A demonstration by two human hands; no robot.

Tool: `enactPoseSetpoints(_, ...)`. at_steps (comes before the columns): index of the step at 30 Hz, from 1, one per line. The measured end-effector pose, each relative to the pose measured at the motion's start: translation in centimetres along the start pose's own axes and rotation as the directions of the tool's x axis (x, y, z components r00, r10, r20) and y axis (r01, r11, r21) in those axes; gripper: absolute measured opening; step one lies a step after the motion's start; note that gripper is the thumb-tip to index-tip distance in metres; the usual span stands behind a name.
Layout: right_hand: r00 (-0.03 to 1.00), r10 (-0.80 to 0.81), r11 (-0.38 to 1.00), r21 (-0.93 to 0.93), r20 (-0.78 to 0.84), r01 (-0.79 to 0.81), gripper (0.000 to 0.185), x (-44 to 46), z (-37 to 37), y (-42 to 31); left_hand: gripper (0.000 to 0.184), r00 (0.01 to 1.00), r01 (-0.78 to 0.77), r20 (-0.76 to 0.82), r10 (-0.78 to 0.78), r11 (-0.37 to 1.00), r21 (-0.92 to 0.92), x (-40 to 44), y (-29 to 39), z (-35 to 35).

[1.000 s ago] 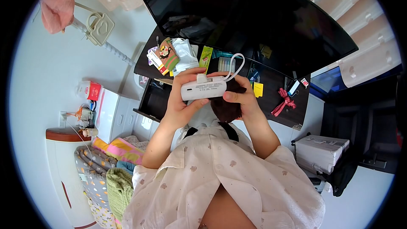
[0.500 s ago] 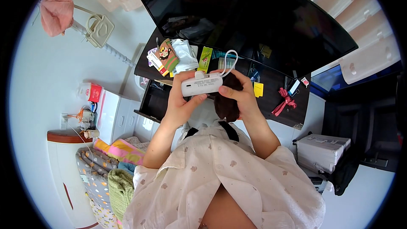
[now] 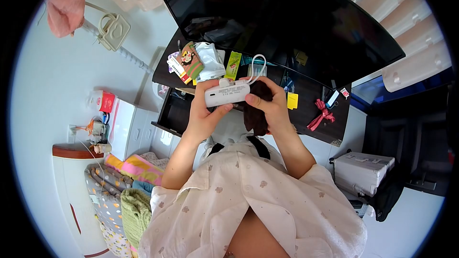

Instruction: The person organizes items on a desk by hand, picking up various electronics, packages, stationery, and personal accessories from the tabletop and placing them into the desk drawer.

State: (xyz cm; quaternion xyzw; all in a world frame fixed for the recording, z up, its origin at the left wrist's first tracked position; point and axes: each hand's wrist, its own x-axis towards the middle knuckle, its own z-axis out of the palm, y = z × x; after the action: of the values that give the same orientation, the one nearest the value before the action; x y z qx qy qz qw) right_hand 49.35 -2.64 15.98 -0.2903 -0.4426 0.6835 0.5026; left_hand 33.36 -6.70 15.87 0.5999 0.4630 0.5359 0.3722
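A small white power bank (image 3: 221, 96) with printed text on its face is held up in front of my body, its white cable (image 3: 262, 69) looping from the right end. My left hand (image 3: 202, 110) is closed around the left end, thumb along the lower edge. With the thumb of my right hand (image 3: 273, 106) pressed on the right end, that hand steadies the power bank too. A dark brown cloth (image 3: 256, 117) is bunched in my right hand and hangs below it. The right fingers are partly hidden behind the cloth.
Behind the hands, a dark desk (image 3: 306, 124) bears a large black screen (image 3: 287, 24), a patterned pouch (image 3: 191, 63), a green packet (image 3: 233, 65), a yellow card (image 3: 292, 100) and a pink ribbon (image 3: 320, 115). An open drawer (image 3: 174, 114) juts out at left. A silver case (image 3: 364, 171) stands at right.
The view has shifted very slightly. Both hands keep the same hold on the power bank, and the brown cloth still hangs from the right hand.
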Motion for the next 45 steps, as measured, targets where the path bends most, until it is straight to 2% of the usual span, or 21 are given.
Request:
enactPoseSetpoints(4, 0.999, -0.030, 0.999, -0.029, -0.023, 0.029, 0.031, 0.0, 0.2, 0.2, 0.044, 1.000, 0.017, -0.005, -0.017, 1.000, -0.005, 0.0, 0.0, 0.0)
enactPoseSetpoints(6, 0.998, -0.050, 0.998, -0.033, -0.031, 0.049, 0.031, 0.0, 0.2, 0.2, 0.045, 1.000, -0.002, -0.023, 0.004, 0.998, 0.062, 0.0, 0.3, 0.0)
enactPoseSetpoints(12, 0.990, -0.124, 0.982, -0.152, -0.071, 0.112, 0.028, 0.1, 0.1, 0.6, 0.043, 0.998, 0.044, -0.035, -0.043, 0.999, 0.020, -0.1, 0.3, 0.2)
enactPoseSetpoints(13, 0.983, -0.160, 0.965, -0.224, -0.085, 0.138, 0.027, 0.2, -0.1, 0.9, 0.043, 0.998, 0.044, -0.035, -0.043, 0.999, 0.020, -0.1, 0.4, 0.3)
enactPoseSetpoints(15, 0.976, -0.197, 0.941, -0.296, -0.095, 0.162, 0.027, 0.2, -0.1, 1.0, 0.043, 0.997, 0.021, -0.073, -0.013, 0.994, 0.103, -0.1, 0.7, 0.6)
enactPoseSetpoints(21, 0.958, -0.256, 0.895, -0.407, -0.132, 0.183, 0.027, 0.1, 0.5, 0.5, 0.044, 0.995, -0.054, -0.071, 0.066, 0.986, 0.157, 0.0, 0.3, 0.5)
enactPoseSetpoints(31, 0.913, -0.375, 0.795, -0.563, -0.160, 0.228, 0.023, 0.2, 0.7, 1.2, 0.044, 0.992, -0.064, -0.095, 0.086, 0.976, 0.208, 0.1, -0.1, 0.6)
enactPoseSetpoints(33, 0.909, -0.384, 0.784, -0.577, -0.162, 0.228, 0.022, 0.2, 0.7, 1.2, 0.046, 0.981, -0.137, -0.087, 0.173, 0.939, 0.317, 0.3, 0.1, 0.6)
enactPoseSetpoints(34, 0.885, -0.450, 0.716, -0.640, -0.120, 0.278, 0.021, 0.2, 0.9, 1.1, 0.046, 0.981, -0.139, -0.087, 0.174, 0.938, 0.317, 0.4, 0.2, 0.5)
enactPoseSetpoints(35, 0.857, -0.510, 0.641, -0.696, -0.072, 0.323, 0.020, 0.2, 1.0, 1.1, 0.046, 0.977, -0.147, -0.081, 0.199, 0.896, 0.419, 0.6, 0.2, 0.4)
enactPoseSetpoints(36, 0.857, -0.511, 0.641, -0.697, -0.072, 0.323, 0.020, 0.3, 1.1, 1.4, 0.047, 0.972, -0.153, -0.073, 0.222, 0.843, 0.516, 0.8, 0.2, 0.3)
enactPoseSetpoints(38, 0.763, -0.647, 0.509, -0.742, 0.005, 0.436, 0.018, 0.6, 1.0, 2.3, 0.048, 0.966, -0.128, -0.117, 0.232, 0.819, 0.560, 1.1, 0.3, 1.1)
enactPoseSetpoints(40, 0.773, -0.634, 0.499, -0.753, 0.019, 0.428, 0.018, 0.5, 1.3, 1.9, 0.049, 0.957, -0.100, -0.161, 0.243, 0.793, 0.601, 1.5, 0.2, 1.1)
enactPoseSetpoints(41, 0.783, -0.621, 0.491, -0.763, 0.031, 0.420, 0.018, 0.5, 1.5, 1.6, 0.045, 0.963, -0.153, -0.098, 0.253, 0.805, 0.573, 1.8, 0.0, 0.8)
enactPoseSetpoints(42, 0.841, -0.538, 0.649, -0.667, -0.064, 0.365, 0.016, 0.5, 1.6, 0.9, 0.041, 0.964, -0.203, -0.035, 0.263, 0.815, 0.542, 2.1, -0.3, 0.5)
enactPoseSetpoints(43, 0.890, -0.435, 0.784, -0.545, -0.141, 0.297, 0.014, 0.7, 1.4, 0.3, 0.041, 0.964, -0.203, -0.036, 0.265, 0.811, 0.548, 2.3, -1.3, 0.0)
enactPoseSetpoints(44, 0.906, -0.293, 0.932, -0.305, -0.305, 0.198, 0.014, 1.0, 1.0, 0.7, 0.038, 0.999, -0.019, -0.037, 0.016, 0.995, -0.094, 2.3, -3.2, -0.5)
enactPoseSetpoints(45, 0.893, -0.222, 0.975, -0.082, -0.392, 0.207, 0.016, 1.4, 0.9, 0.8, 0.037, 0.977, 0.210, 0.116, -0.179, 0.702, -0.681, 2.4, -3.8, -0.6)
